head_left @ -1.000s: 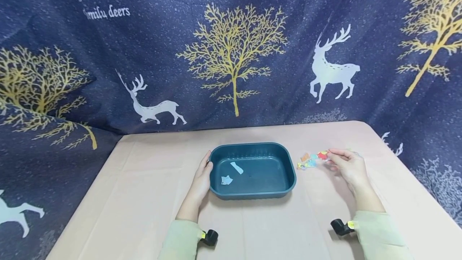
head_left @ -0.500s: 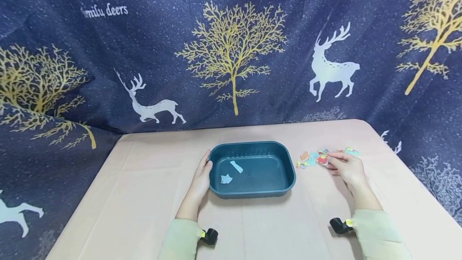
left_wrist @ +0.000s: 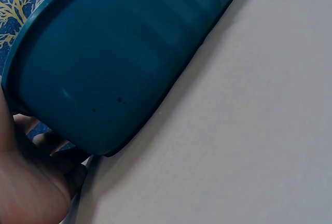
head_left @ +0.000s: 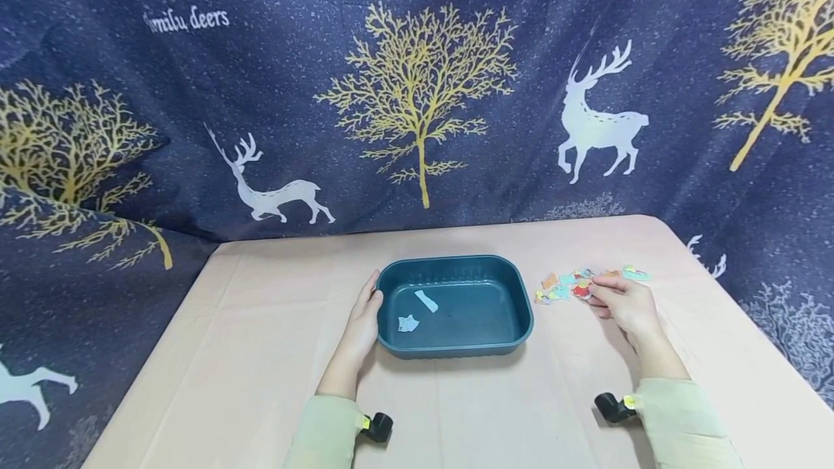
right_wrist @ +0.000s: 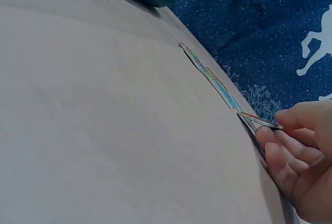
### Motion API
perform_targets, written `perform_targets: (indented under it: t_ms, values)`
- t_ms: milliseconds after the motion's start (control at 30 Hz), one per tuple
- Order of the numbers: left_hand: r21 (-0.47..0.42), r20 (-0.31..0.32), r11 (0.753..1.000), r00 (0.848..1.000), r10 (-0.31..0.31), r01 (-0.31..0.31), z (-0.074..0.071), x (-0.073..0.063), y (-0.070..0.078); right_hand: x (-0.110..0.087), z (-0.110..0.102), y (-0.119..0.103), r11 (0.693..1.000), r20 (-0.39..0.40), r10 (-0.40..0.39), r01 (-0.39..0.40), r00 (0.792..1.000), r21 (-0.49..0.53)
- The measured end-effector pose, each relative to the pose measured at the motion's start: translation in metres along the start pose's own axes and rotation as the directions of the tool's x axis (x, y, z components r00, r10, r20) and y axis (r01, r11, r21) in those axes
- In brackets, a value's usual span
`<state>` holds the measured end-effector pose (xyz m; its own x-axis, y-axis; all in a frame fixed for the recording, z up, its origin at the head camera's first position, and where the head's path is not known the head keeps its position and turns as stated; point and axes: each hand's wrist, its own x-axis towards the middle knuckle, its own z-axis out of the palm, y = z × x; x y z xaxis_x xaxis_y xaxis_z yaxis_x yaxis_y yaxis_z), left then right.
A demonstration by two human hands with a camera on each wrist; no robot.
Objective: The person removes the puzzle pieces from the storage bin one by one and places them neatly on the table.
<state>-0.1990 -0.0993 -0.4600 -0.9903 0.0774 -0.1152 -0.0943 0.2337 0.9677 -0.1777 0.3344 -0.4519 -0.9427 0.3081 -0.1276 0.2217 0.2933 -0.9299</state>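
A dark teal rectangular plastic tub (head_left: 482, 320) stands on the table, with a pale blue strip (head_left: 426, 301) and a pale blue jagged piece (head_left: 408, 323) lying inside. My left hand (head_left: 362, 320) grips the tub's left end, thumb at the rim and fingers outside; the left wrist view has the fingers against the tub's end wall. My right hand (head_left: 630, 310) pinches a flat red-and-yellow cut-out (head_left: 580, 290) between thumb and fingertips. In the right wrist view this cut-out (right_wrist: 254, 118) appears edge-on, tilted low over the other pieces.
Several flat colourful cut-outs (head_left: 562, 293) lie right of the tub, overlapping one another. Beyond my right hand lies another light blue cut-out (head_left: 635, 273). A dark blue curtain (head_left: 280, 93) printed with deer and trees hangs behind the table (head_left: 247, 353).
My right hand has lowered slightly with the red cut-out, which moved down toward the pile's front. Pieces behind the hand came into view. The left hand and tub stayed put.
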Motion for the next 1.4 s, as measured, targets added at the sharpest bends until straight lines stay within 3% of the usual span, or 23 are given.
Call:
perform_targets:
  t_ms: [567, 1033, 1400]
  values:
    - [-0.009, -0.005, 1.0, 1.0, 0.028, -0.028, 0.001, -0.002, 0.002, -0.002, 0.0, -0.005, 1.0, 0.076, 0.002, -0.002, 0.997, 0.0]
    - [0.0, -0.006, 1.0, 1.0, 0.023, -0.023, -0.001, -0.004, 0.003, -0.005, -0.007, -0.008, 0.999, 0.023, 0.029, -0.029, 0.999, 0.013]
    - [-0.019, -0.018, 0.999, 0.999, 0.037, -0.037, 0.002, -0.002, 0.001, -0.011, -0.006, -0.017, 0.999, 0.057, -0.014, 0.011, 0.998, 0.041]
